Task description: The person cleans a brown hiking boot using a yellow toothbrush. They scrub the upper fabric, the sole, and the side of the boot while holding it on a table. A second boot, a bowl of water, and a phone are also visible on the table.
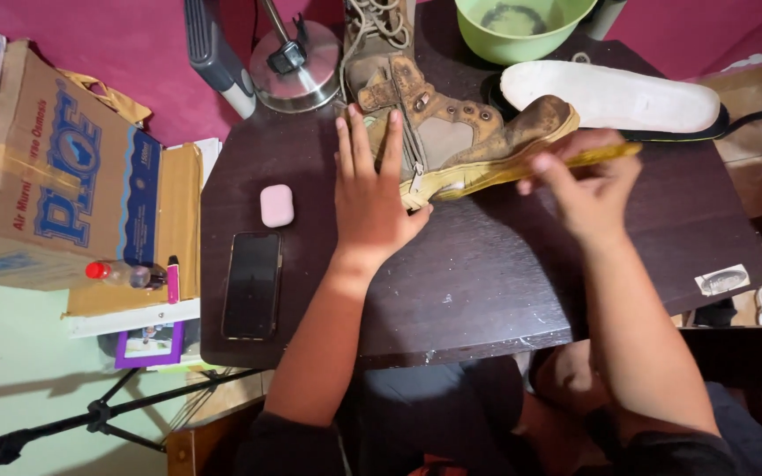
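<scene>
Dirty brown boot [451, 132] lying on its side, middle of the dark table [487, 273]. Left hand [372, 189] flat on the boot, fingers spread. Right hand [588, 189] pinched tight on a yellow stick [606, 156] at the boot's sole. White insole [610, 95] and green bowl [522, 26] behind the boot; phone [252, 284] and pink case [277, 204] left of it.

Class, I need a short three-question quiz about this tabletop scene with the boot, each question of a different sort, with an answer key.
1. True or false: the left hand presses flat on the brown boot.
2. What does the right hand hold against the boot's sole? A) yellow stick-like tool B) scissors C) hammer
3. Which thing lies nearest the dark phone on the table?

Key: 1 true. 2 A. 3 the small pink case.
</scene>
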